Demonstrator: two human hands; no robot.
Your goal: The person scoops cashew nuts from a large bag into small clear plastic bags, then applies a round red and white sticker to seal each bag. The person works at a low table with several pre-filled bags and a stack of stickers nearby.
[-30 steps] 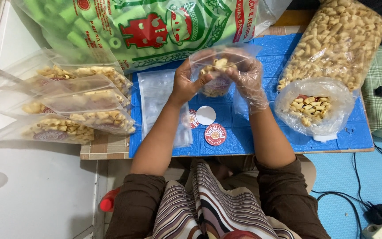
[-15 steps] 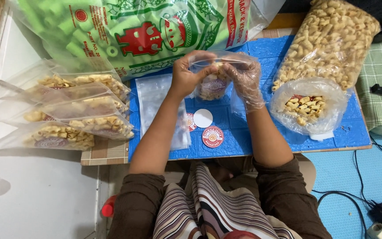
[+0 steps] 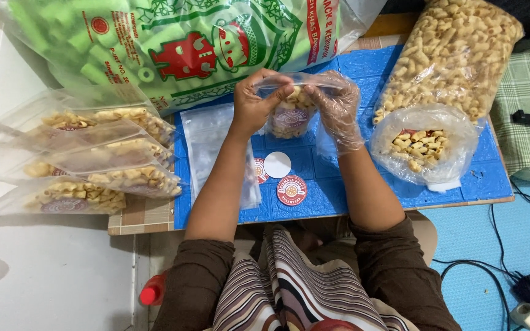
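Head view: fingers of the bare left hand and gloved right hand pinch the top edge of a small clear pouch; pale curled snacks and a round label fill it; below the fingers, round stickers lie on the blue tabletop.

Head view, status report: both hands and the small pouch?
Left hand bare, right hand in clear glove, both pinching top of small snack pouch. Pouch part filled, held above blue mat. Round stickers below; nothing in the way.
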